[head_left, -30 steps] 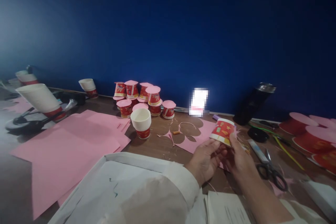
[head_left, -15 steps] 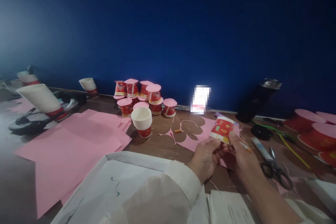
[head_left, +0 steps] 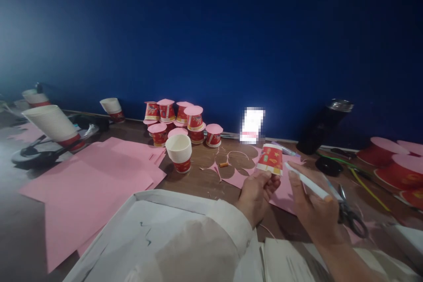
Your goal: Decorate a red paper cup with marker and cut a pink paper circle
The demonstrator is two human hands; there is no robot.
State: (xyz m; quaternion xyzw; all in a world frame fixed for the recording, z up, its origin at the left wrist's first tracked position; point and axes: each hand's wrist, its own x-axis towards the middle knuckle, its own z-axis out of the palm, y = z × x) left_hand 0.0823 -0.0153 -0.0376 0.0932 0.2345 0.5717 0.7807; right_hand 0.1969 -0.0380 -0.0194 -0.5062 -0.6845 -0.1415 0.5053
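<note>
My left hand (head_left: 257, 196) is closed on a red paper cup (head_left: 271, 159) with yellow print, held upside down by its rim, its white bottom edge upward. My right hand (head_left: 317, 209) is closed around a slim white pen-like tube (head_left: 309, 181) with an orange end. The tube's far tip points at the cup's right side, a small gap away. Under both lies a pink paper sheet (head_left: 286, 194). To the left stands a stack of white-rimmed paper cups (head_left: 179, 152). Behind it, several red cups topped with pink paper discs (head_left: 194, 116) are piled up.
Pink sheets (head_left: 109, 176) and a white box lid (head_left: 145, 224) lie on the left. Scissors (head_left: 353, 220), a black flask (head_left: 322, 128) and large red cups with pink tops (head_left: 403, 169) are on the right. A bright blurred screen (head_left: 253, 125) leans against the blue wall.
My right hand has come away from the cup and moved right and down, bringing the white tube up in its fingers. The cup in my left hand has shifted slightly left.
</note>
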